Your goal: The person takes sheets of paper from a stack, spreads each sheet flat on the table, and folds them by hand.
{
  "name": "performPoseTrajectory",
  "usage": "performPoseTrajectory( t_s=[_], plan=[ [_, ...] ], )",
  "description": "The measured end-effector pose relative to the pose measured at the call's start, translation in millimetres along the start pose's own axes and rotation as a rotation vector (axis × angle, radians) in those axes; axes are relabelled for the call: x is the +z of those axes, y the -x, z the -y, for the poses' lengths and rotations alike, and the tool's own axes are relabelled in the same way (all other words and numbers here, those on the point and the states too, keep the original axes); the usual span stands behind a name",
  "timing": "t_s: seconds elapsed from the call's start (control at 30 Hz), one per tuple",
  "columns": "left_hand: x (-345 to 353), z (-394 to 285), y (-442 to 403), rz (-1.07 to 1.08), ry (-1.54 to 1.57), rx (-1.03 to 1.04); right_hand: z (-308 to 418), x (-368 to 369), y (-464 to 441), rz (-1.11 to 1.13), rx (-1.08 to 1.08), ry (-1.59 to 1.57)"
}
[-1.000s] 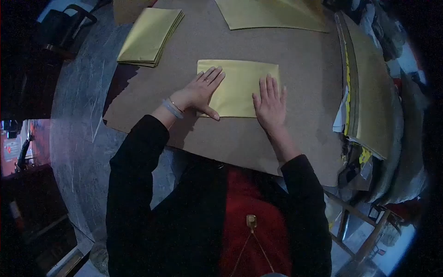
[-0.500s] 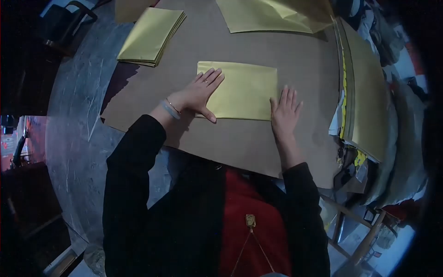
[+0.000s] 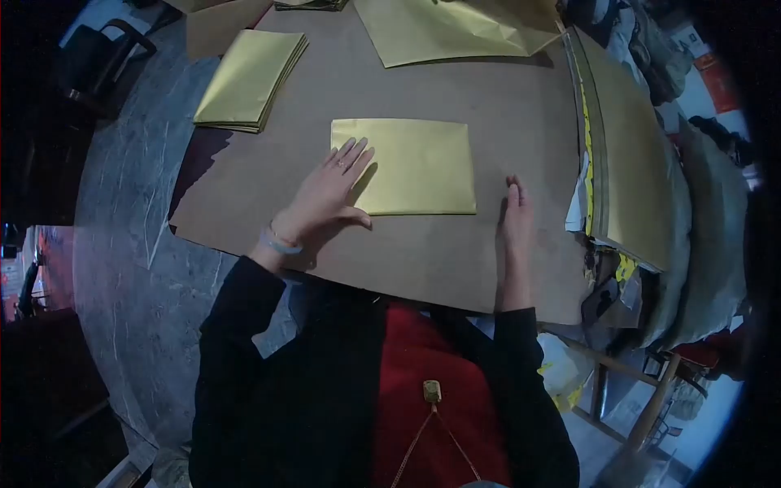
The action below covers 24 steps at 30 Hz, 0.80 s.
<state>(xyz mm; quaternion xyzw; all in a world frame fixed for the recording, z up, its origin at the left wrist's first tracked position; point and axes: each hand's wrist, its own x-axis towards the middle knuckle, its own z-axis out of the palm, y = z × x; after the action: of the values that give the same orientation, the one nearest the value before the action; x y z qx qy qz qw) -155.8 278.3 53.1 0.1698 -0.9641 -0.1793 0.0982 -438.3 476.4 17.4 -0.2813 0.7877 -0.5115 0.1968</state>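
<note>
Left hand (image 3: 329, 191) lies open on one gold sheet (image 3: 419, 167); right hand (image 3: 517, 220), released, near it.

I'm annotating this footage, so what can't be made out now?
All in the head view:
- Gold rectangle: lower left corner, covered by the left hand.
- Right hand: palm, edge-on.
- Large gold sheet: far end, cut off by top edge.
- Gold stack: layer count, too small.

No label, brand, number or sign can be read with certainty. Dark marks can be seen on a white panel (image 3: 688, 37) at the far upper right and on a yellow strip (image 3: 587, 154) along the right-hand pile (image 3: 630, 154), but they are too small and blurred to be made out.
</note>
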Motion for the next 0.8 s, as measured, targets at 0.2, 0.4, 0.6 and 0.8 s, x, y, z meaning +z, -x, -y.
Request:
performPoseTrajectory(
  t_s=[0.2, 0.4, 0.6, 0.8],
  plan=[
    [38, -94, 48, -0.139, 1.609, -0.738, 17, -1, 22, 0.114, 0.276, 0.016],
    [64, -113, 19, -0.116, 1.808, -0.866, 9, 17, 27, 0.245, 0.206, 0.674],
    [111, -115, -7, -0.336, 1.916, -0.941, 11, 30, 59, 0.511, 0.384, 0.147],
    [111, -85, 35, -0.325, 1.595, -0.685, 65, 41, 98, 0.758, 0.33, 0.034]
  ],
)
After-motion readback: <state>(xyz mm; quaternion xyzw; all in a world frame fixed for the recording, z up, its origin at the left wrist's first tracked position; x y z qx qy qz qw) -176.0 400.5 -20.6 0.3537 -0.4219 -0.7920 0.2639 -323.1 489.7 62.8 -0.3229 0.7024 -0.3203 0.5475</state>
